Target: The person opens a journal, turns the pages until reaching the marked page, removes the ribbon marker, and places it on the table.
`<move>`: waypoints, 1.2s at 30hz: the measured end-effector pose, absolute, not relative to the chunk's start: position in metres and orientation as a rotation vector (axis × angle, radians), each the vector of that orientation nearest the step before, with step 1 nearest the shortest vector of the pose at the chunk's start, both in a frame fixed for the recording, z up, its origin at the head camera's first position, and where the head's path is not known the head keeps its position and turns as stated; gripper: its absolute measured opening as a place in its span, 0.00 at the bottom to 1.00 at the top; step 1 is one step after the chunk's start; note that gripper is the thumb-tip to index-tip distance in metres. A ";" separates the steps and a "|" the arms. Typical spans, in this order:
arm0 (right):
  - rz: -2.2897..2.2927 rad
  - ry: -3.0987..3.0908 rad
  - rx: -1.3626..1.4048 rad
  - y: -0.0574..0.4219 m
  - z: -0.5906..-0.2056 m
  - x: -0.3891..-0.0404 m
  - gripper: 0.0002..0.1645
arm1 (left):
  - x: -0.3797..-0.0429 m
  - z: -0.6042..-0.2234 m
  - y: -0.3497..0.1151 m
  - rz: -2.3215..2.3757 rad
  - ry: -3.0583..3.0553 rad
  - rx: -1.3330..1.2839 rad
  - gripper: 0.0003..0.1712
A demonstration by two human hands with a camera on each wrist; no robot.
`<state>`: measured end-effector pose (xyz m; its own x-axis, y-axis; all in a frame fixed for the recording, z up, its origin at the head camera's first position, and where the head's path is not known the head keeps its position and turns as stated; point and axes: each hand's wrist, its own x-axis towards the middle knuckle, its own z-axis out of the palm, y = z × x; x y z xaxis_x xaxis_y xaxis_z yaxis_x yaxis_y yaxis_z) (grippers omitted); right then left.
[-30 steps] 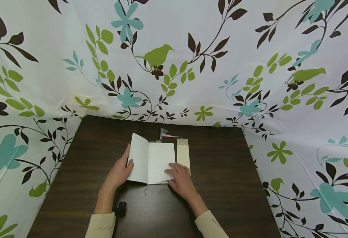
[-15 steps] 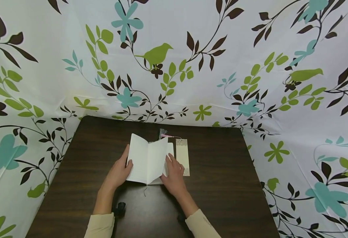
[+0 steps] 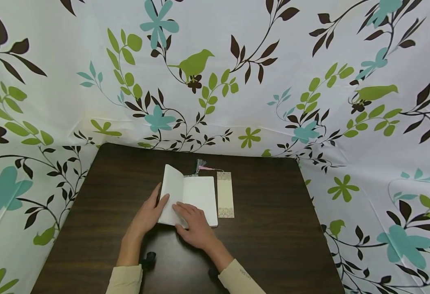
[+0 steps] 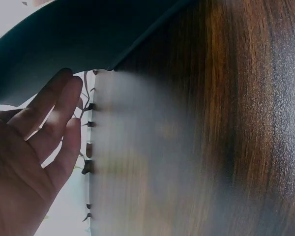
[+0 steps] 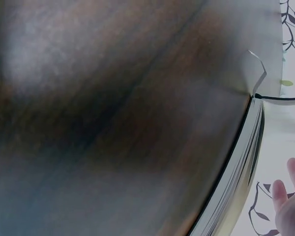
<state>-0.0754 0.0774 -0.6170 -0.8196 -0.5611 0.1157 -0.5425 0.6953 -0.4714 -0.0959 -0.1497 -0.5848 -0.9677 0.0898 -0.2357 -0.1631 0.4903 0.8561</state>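
Note:
An open notebook (image 3: 201, 195) with pale pages lies on the dark wooden table, its left side tilted up. My left hand (image 3: 146, 216) holds that raised side, thumb on the page and fingers behind the cover. From below, the left wrist view shows the dark cover (image 4: 78, 42) resting against those fingertips. My right hand (image 3: 196, 228) lies across the lower part near the gutter, fingers extended onto the left page. Page edges (image 5: 238, 162) and a thin ribbon marker (image 5: 260, 78) at the spine show in the right wrist view.
Just right of the notebook lies a cream bookmark (image 3: 225, 195) with patterned ends and a pink tassel (image 3: 205, 168). A grey tassel (image 3: 199, 164) sticks out beyond the notebook's top edge. A patterned curtain (image 3: 251, 102) hangs behind the table (image 3: 273, 228).
My right hand lifted a right-hand page and carried it over to the left, moving from the right edge to the gutter. My left hand stays at the left side.

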 end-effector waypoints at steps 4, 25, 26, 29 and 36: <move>-0.833 2.782 -0.957 0.080 -0.611 -0.079 0.37 | -0.096 -0.583 -0.151 1.493 2.492 -0.051 0.43; -0.591 2.866 -0.881 0.124 -0.625 -0.091 0.21 | -0.096 -0.585 -0.153 1.537 2.492 -0.014 0.38; -0.562 2.868 -0.875 0.126 -0.626 -0.091 0.22 | -0.096 -0.585 -0.153 1.540 2.488 -0.012 0.38; -0.477 2.865 -0.844 0.131 -0.625 -0.093 0.23 | -0.095 -0.585 -0.153 1.547 2.486 -0.018 0.38; -0.455 2.820 -0.778 0.144 -0.621 -0.101 0.30 | -0.094 -0.583 -0.153 1.523 2.497 -0.025 0.38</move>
